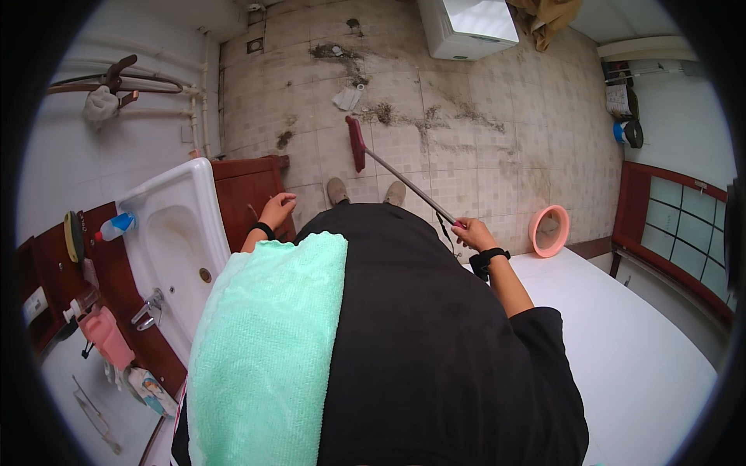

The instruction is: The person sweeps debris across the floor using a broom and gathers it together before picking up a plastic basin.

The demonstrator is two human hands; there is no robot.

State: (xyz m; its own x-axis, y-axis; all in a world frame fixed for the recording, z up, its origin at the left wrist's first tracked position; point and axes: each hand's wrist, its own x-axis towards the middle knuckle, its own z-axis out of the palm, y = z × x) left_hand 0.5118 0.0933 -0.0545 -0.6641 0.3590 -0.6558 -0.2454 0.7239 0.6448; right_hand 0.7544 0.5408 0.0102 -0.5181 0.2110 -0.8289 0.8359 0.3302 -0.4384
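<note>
My right hand (475, 235) is closed around the upper end of a metal-handled broom (408, 182). Its dark red head (355, 143) rests on the tiled floor (466, 163), just ahead of my shoes. Dark dirt (382, 113) lies scattered beyond the bristles, with a crumpled white paper (348, 98) among it. My left hand (278, 208) hangs free beside the red-brown washbasin cabinet (245, 186), fingers loosely bent and somewhat apart, holding nothing visible. A mint-green towel (268, 349) drapes over my left side.
At left is a white washbasin (175, 227) with a tap (150, 307) and a plastic bottle (116, 226). A white box-shaped object (466, 29) stands on the floor ahead. On the right are a pink basin (549, 231), a white surface (618, 326) and a red-framed glazed panel (670, 204).
</note>
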